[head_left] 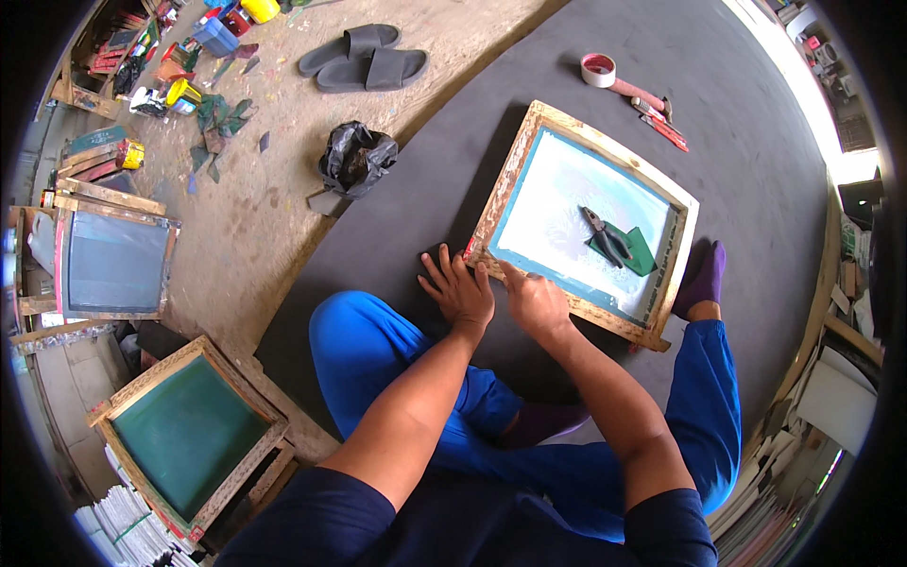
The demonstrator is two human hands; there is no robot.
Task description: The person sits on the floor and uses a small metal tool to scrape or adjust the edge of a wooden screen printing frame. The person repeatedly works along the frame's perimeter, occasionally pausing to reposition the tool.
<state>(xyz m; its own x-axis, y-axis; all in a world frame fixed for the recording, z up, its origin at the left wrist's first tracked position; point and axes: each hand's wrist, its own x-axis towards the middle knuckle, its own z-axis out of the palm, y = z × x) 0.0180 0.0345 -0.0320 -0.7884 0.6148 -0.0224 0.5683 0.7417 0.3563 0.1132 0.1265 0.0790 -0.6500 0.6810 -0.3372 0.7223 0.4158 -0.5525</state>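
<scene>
A wooden screen-printing frame with white mesh and a blue-green border lies tilted on the black surface before me. My left hand rests with fingers spread beside its near left corner, the fingertips at the wood. At the near rail of the frame, my right hand has its index finger stretched onto the wood and the other fingers curled; anything within them is hidden. Pliers with dark handles lie on the mesh, partly over a green piece of sheet. Neither hand touches the pliers.
Beyond the frame lie a tape roll, a hammer and a red cutter. To the left are a black plastic bag, slippers, a green-meshed frame and a grey-meshed frame. My legs flank the work.
</scene>
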